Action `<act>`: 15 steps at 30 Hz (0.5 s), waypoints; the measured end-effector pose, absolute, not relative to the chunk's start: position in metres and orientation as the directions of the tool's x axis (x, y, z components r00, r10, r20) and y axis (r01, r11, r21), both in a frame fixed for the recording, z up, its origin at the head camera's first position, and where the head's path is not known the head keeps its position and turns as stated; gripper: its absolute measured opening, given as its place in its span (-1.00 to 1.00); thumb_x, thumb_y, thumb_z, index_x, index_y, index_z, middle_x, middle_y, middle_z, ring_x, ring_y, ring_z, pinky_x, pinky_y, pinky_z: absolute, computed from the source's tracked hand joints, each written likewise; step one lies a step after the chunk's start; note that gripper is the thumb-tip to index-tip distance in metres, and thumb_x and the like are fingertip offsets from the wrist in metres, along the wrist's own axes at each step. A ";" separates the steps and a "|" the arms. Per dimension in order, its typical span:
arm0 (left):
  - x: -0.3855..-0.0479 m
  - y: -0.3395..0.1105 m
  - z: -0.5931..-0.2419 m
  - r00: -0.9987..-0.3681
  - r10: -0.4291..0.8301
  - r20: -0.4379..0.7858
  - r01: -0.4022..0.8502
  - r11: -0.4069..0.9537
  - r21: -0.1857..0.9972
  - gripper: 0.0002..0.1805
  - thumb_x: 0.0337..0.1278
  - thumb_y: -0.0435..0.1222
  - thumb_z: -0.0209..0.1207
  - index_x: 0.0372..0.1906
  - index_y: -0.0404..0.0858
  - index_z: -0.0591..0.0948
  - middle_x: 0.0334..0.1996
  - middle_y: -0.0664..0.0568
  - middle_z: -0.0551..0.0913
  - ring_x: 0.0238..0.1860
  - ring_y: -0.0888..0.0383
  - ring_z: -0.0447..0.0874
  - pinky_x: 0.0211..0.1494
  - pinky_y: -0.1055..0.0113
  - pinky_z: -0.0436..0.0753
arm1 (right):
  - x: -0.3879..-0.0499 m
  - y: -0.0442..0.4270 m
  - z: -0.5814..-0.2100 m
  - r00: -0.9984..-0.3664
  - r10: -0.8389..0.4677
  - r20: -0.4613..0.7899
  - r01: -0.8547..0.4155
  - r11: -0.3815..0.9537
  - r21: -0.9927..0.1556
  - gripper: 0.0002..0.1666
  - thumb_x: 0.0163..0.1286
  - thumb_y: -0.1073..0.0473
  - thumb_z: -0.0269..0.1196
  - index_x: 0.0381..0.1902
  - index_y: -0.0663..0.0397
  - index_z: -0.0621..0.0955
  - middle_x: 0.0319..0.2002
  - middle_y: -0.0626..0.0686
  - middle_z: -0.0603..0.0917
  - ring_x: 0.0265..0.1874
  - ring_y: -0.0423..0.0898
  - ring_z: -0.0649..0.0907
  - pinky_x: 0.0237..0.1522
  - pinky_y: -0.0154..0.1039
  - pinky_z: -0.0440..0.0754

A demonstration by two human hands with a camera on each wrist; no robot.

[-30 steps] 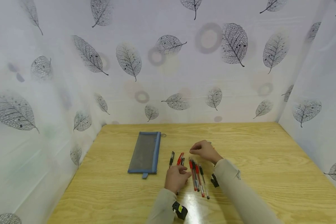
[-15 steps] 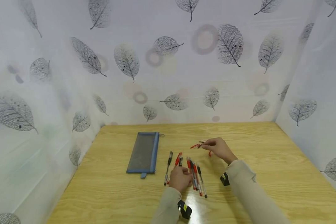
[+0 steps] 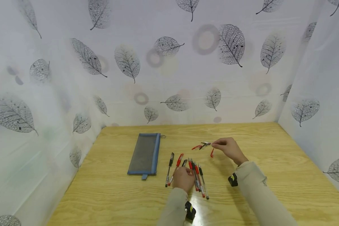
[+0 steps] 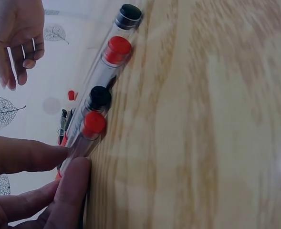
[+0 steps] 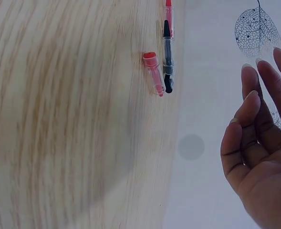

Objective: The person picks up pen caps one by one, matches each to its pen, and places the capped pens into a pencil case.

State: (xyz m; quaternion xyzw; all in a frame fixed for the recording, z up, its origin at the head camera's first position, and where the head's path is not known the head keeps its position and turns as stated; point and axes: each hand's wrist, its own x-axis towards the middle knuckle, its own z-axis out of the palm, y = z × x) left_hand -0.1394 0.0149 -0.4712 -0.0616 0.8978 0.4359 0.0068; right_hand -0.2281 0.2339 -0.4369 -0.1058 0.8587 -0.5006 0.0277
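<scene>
My left hand (image 3: 184,179) is low over a row of clear-barrelled gel pens. In the left wrist view, its thumb and finger pinch a red gel pen (image 4: 93,125) close to the red end plug. More uncapped red and black pens (image 3: 201,175) lie just right of that hand. To its left are a black pen (image 3: 170,166) and a red pen (image 3: 179,160). My right hand (image 3: 230,150) hovers with loosely bent fingers and holds nothing. Near its fingertips lie a red pen cap (image 3: 212,153), black caps (image 3: 205,143) and another red cap (image 3: 196,147).
A grey mesh zip pouch (image 3: 144,153) with blue edging lies flat left of the pens. The wooden table (image 3: 110,194) meets leaf-patterned sheeting (image 3: 169,78) at the back and sides.
My right hand has moved right, away from over the pens, and caps it covered now show. My left hand has shifted slightly right, uncovering more of the left-hand pens.
</scene>
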 end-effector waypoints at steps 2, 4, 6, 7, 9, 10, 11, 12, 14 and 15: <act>-0.139 0.017 -0.470 -0.991 -0.112 -0.069 -0.124 0.622 0.773 -0.91 0.01 -0.38 0.29 -0.34 -0.31 0.70 -0.54 0.09 0.64 -0.55 0.22 0.53 -0.48 0.29 0.57 | -0.228 0.235 -0.437 -0.977 -0.205 0.058 -0.152 0.482 -0.863 -0.56 0.41 0.05 0.22 0.00 0.35 0.63 -0.07 0.20 0.67 -0.07 0.07 0.62 0.04 0.15 0.52; -0.139 0.018 -0.471 -0.990 -0.109 -0.085 -0.135 0.617 0.776 -0.93 -0.04 -0.41 0.30 -0.38 -0.32 0.69 -0.57 0.07 0.62 -0.60 0.24 0.46 -0.55 0.31 0.52 | -0.228 0.236 -0.436 -0.979 -0.197 0.052 -0.143 0.486 -0.862 -0.55 0.41 0.04 0.22 0.00 0.35 0.63 -0.06 0.20 0.67 -0.06 0.09 0.62 0.05 0.14 0.51; -0.139 0.019 -0.471 -0.989 -0.109 -0.096 -0.142 0.603 0.785 -0.96 -0.08 -0.42 0.32 -0.47 -0.31 0.66 -0.62 0.07 0.58 -0.66 0.24 0.39 -0.61 0.34 0.44 | -0.228 0.237 -0.436 -0.981 -0.189 0.046 -0.134 0.489 -0.862 -0.54 0.41 0.03 0.22 0.00 0.36 0.62 -0.06 0.21 0.66 -0.04 0.11 0.61 0.05 0.14 0.51; -0.139 0.020 -0.472 -0.989 -0.107 -0.098 -0.143 0.600 0.787 -0.92 -0.08 -0.42 0.31 -0.55 -0.29 0.64 -0.66 0.08 0.55 -0.70 0.25 0.35 -0.64 0.36 0.39 | -0.227 0.237 -0.435 -0.981 -0.187 0.042 -0.131 0.490 -0.862 -0.53 0.41 0.02 0.21 0.00 0.36 0.62 -0.06 0.21 0.66 -0.03 0.12 0.60 0.06 0.13 0.51; -0.140 0.022 -0.473 -0.988 -0.108 -0.110 -0.153 0.587 0.795 -0.76 -0.06 -0.41 0.32 -0.69 -0.21 0.55 -0.78 0.13 0.46 -0.79 0.28 0.29 -0.70 0.40 0.31 | -0.228 0.237 -0.435 -0.982 -0.183 0.037 -0.124 0.490 -0.863 -0.52 0.41 0.01 0.21 0.00 0.36 0.62 -0.06 0.21 0.66 -0.02 0.13 0.60 0.07 0.14 0.50; -0.140 0.023 -0.473 -0.987 -0.113 -0.115 -0.159 0.583 0.797 -0.70 -0.05 -0.39 0.33 -0.73 -0.16 0.50 -0.81 0.17 0.44 -0.82 0.30 0.29 -0.73 0.42 0.29 | -0.228 0.237 -0.435 -0.983 -0.182 0.037 -0.123 0.491 -0.863 -0.52 0.41 0.01 0.21 0.00 0.37 0.62 -0.06 0.21 0.66 -0.02 0.14 0.60 0.07 0.14 0.50; -0.140 0.023 -0.474 -0.986 -0.113 -0.121 -0.164 0.579 0.798 -0.62 -0.03 -0.39 0.32 -0.79 -0.12 0.43 -0.86 0.19 0.37 -0.86 0.31 0.25 -0.76 0.43 0.23 | -0.228 0.237 -0.435 -0.983 -0.180 0.036 -0.121 0.491 -0.862 -0.52 0.41 0.01 0.21 -0.01 0.37 0.62 -0.06 0.21 0.66 -0.01 0.14 0.60 0.07 0.14 0.49; -0.140 0.024 -0.475 -0.986 -0.113 -0.126 -0.168 0.578 0.799 -0.57 -0.02 -0.38 0.30 -0.83 -0.09 0.38 -0.90 0.22 0.31 -0.89 0.32 0.21 -0.78 0.44 0.19 | -0.228 0.237 -0.435 -0.983 -0.179 0.036 -0.121 0.493 -0.862 -0.52 0.41 0.00 0.21 -0.01 0.36 0.62 -0.06 0.21 0.66 -0.02 0.14 0.60 0.07 0.14 0.49; -0.141 0.024 -0.475 -0.985 -0.112 -0.128 -0.169 0.584 0.794 -0.50 -0.01 -0.37 0.29 -0.86 -0.06 0.30 -0.92 0.24 0.22 -0.90 0.33 0.14 -0.79 0.43 0.13 | -0.229 0.238 -0.436 -0.984 -0.177 0.034 -0.118 0.493 -0.862 -0.52 0.41 0.01 0.21 -0.01 0.37 0.62 -0.06 0.21 0.66 -0.02 0.14 0.60 0.06 0.15 0.49; -0.142 0.024 -0.476 -0.985 -0.110 -0.129 -0.169 0.585 0.793 -0.51 -0.01 -0.37 0.29 -0.85 -0.07 0.31 -0.91 0.23 0.22 -0.89 0.32 0.14 -0.78 0.42 0.12 | -0.229 0.238 -0.437 -0.984 -0.175 0.034 -0.117 0.491 -0.863 -0.52 0.41 0.01 0.21 -0.01 0.37 0.62 -0.07 0.21 0.66 -0.03 0.13 0.60 0.06 0.15 0.50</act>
